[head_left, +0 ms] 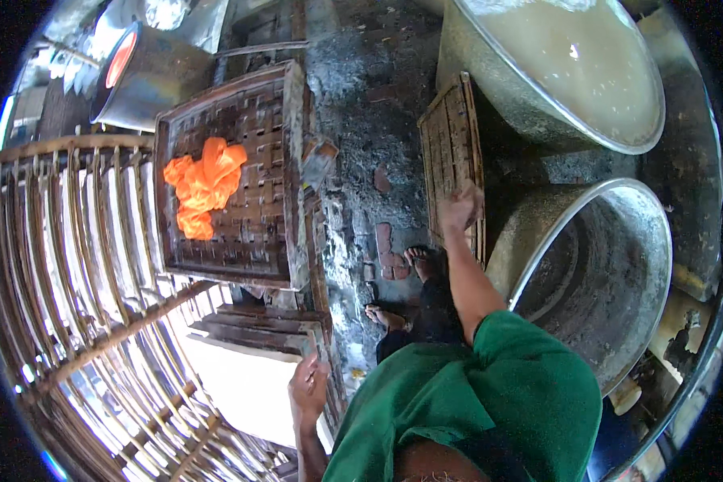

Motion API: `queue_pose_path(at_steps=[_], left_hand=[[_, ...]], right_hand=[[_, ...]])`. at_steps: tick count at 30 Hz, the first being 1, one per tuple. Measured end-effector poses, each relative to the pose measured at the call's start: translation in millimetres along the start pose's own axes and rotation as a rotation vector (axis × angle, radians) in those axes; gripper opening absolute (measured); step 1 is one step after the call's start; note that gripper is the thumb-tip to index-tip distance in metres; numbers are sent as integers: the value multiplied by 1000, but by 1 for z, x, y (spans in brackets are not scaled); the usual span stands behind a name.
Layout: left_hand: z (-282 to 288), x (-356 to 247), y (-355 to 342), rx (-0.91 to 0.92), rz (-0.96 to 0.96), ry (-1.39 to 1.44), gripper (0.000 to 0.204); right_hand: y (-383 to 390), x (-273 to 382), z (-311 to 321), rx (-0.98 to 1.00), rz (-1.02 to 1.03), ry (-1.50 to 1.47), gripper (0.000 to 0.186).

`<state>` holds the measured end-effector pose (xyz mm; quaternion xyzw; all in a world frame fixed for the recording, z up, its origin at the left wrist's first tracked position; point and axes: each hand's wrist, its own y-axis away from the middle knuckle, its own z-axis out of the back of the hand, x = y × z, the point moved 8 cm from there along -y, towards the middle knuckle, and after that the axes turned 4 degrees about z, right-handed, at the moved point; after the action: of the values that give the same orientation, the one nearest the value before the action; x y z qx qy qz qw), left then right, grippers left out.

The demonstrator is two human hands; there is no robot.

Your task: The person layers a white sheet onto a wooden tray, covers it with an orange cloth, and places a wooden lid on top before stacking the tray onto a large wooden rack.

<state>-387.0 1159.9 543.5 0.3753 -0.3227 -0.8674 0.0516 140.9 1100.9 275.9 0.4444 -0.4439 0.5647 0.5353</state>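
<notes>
My right hand point(461, 209) is closed on the upper edge of a woven slatted tray point(444, 153). That tray stands on its side between the wet floor and the metal vats. My left hand point(308, 389) hangs beside the frame of a stack of wooden trays point(257, 333), its fingers loosely stretched and apparently holding nothing. Bright white light or a white sheet fills the area just left of it; I cannot tell which. Farther ahead on the left lies another woven tray point(253, 193) in a wooden frame, with a crumpled orange cloth point(205, 185) on it.
At the far right stands a big metal vat point(490, 88) filled with cloudy liquid. Nearer, a second vat point(530, 217) is tilted, its dark inside showing. A drum point(161, 76) sits at the back left. Bamboo slats point(72, 233) line the left side. Bricks point(390, 257) lie by my feet.
</notes>
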Motion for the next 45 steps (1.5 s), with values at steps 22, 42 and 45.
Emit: queue_pose_path(at_steps=[22,42,45], left_hand=[[22,119,193,-179,320,-32,45],[-82,-43,110,146,-803,-128,31],[-163,-57,105,287,-997,-294,42]], right_hand=[[-73,-63,-83,755,289,971,47],[109,554,149,707,985,568,33],[213,645,244,627,1009,306,26]])
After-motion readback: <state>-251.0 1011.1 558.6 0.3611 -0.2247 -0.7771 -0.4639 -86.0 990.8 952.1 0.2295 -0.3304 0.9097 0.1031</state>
